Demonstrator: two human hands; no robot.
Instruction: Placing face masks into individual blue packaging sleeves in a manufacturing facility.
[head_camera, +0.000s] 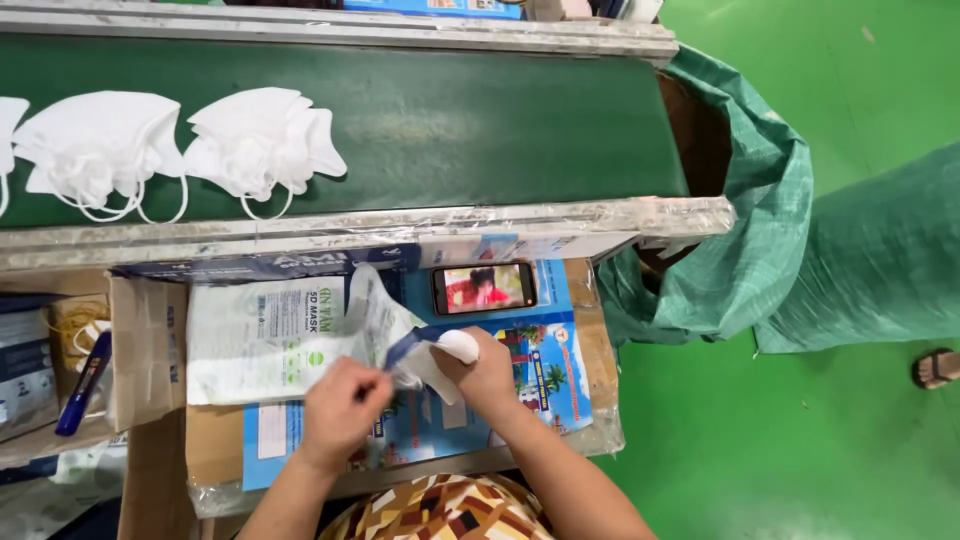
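Note:
My left hand (340, 405) pinches the edge of a clear plastic pouch (375, 315) with a blue strip at its mouth. My right hand (487, 372) grips a folded white face mask (445, 352) at the pouch's opening. Both hands work over a blue printed sheet (545, 385) on a small work surface. A stack of white printed pouches (260, 340) lies just left of my hands. Two bundles of white masks (262, 145) (95, 150) rest on the green conveyor belt (480, 125) above.
A phone (484, 288) with a lit screen lies near the belt's edge. A blue pen (82, 385) sits in a cardboard box (140, 350) at left. Green woven sacks (740, 220) hang at the belt's right end. A sandalled foot (936, 368) stands on the green floor.

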